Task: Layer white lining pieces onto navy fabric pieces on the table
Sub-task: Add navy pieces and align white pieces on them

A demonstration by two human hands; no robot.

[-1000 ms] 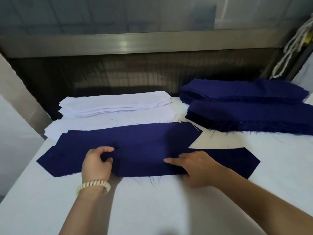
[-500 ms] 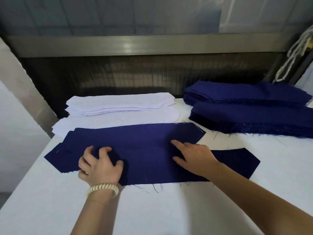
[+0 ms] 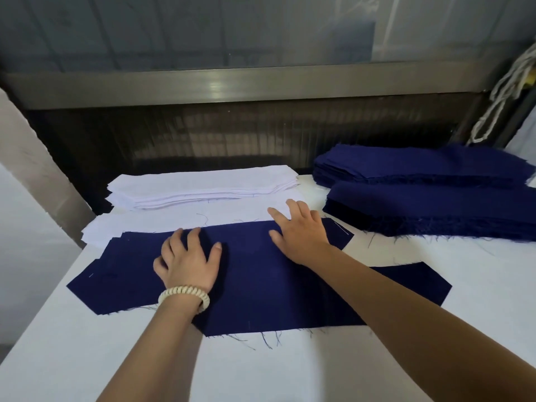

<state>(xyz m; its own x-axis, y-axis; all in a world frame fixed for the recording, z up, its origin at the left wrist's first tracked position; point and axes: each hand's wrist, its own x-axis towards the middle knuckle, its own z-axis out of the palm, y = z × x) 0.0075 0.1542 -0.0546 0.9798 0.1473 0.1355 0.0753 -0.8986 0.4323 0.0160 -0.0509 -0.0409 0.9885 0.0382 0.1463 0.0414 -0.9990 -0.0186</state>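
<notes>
— How are the hands?
— The left hand (image 3: 188, 262), a cream bracelet (image 3: 184, 297) at its wrist, lies flat with fingers spread on the navy fabric pieces (image 3: 261, 285). The right hand (image 3: 301, 233) is flat too, its fingertips reaching past the navy edge onto a white lining piece (image 3: 174, 224).
— Beyond them?
— A white lining stack (image 3: 203, 184) lies behind, and navy stacks (image 3: 435, 204) sit at the table's (image 3: 87, 358) far right.

Navy fabric pieces (image 3: 261, 285) lie flat, overlapping — white lining pieces (image 3: 203, 184) stacked behind.

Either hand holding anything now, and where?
Nothing is held. Left hand rests flat on the navy piece; right hand lies flat across its far edge.
</notes>
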